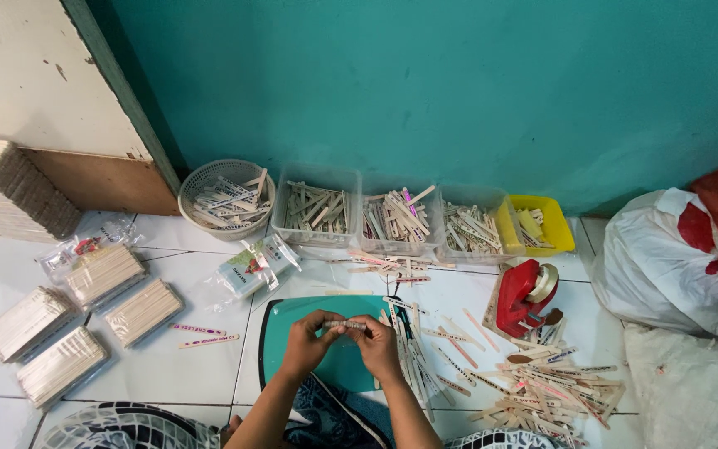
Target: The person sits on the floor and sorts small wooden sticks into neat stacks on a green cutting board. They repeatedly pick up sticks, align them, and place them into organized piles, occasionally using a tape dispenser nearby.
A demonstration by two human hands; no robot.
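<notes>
My left hand (307,339) and right hand (378,342) meet over the teal mat (280,333), fingers pinched narrow on the two ends of a small bundle of wooden sticks (344,325) held level between them. Loose sticks (542,387) lie scattered on the white tiles to my right, near the red tape dispenser (523,296). Wrapped stick packs (85,312) sit to my left, and a round basket (226,198) and clear trays (319,212) of sticks line the teal wall.
</notes>
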